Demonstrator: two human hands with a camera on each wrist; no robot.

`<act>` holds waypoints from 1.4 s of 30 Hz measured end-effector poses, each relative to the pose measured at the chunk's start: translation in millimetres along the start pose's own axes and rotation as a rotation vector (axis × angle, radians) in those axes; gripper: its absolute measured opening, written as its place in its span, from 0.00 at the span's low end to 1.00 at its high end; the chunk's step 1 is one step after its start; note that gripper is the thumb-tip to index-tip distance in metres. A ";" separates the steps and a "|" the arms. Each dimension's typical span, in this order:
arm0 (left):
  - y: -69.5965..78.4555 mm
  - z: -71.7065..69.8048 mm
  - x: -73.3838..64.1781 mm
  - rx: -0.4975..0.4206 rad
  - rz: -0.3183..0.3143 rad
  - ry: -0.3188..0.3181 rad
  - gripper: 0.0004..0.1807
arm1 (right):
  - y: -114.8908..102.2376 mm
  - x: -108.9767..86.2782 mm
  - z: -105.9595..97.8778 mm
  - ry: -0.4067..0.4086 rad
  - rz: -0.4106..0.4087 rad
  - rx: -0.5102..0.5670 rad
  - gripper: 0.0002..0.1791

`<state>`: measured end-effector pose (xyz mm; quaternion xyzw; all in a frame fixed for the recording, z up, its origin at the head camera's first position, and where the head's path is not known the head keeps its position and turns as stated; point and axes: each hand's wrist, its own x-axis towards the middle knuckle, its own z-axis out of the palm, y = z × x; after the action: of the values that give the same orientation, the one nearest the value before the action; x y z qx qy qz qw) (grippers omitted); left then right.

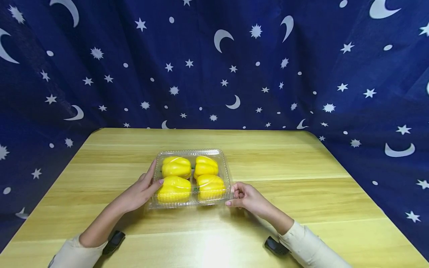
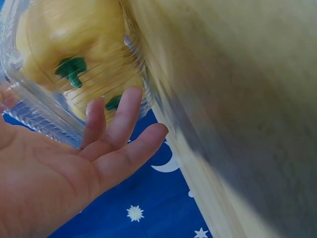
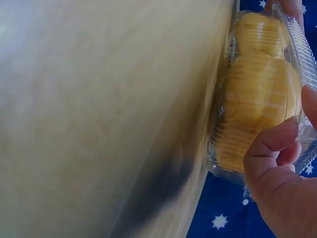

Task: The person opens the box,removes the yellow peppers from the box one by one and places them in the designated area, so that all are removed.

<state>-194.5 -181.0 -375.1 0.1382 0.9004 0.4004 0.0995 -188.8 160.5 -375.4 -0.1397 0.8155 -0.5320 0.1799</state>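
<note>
A clear plastic clamshell box [image 1: 193, 204] with a ribbed rim sits near the middle of the table, its lid down over several yellow bell peppers [image 1: 176, 167]. Green stems [image 2: 72, 69] show through the plastic in the left wrist view. My left hand [image 1: 139, 191] holds the box's left side, thumb over the rim and the other fingers spread along the wall. At the front right corner, my right hand [image 1: 249, 199] pinches the rim with curled fingers [image 3: 272, 144]. The exact contact under that corner is hidden.
The light wooden table [image 1: 318, 193] extends on every side of the box. Behind it and at both sides hangs a dark blue curtain [image 1: 201, 44] with white moons and stars. A black device [image 1: 114, 242] is by the left wrist, another black device [image 1: 276, 246] by the right.
</note>
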 end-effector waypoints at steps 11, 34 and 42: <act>-1.0 -1.2 -1.7 0.026 0.002 0.002 0.41 | 2.9 1.6 1.3 -0.039 -0.043 -0.090 0.15; -1.5 -7.4 -1.0 0.000 0.028 -0.026 0.41 | -0.8 -1.3 -3.2 -0.143 -0.093 -0.105 0.16; -2.1 -6.6 -0.2 -0.017 0.028 -0.033 0.42 | 1.3 -0.4 -5.2 -0.114 -0.100 -0.148 0.16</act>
<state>-196.5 -187.0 -372.3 0.1565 0.8932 0.4070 0.1100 -190.8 165.4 -374.6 -0.2234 0.8331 -0.4697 0.1883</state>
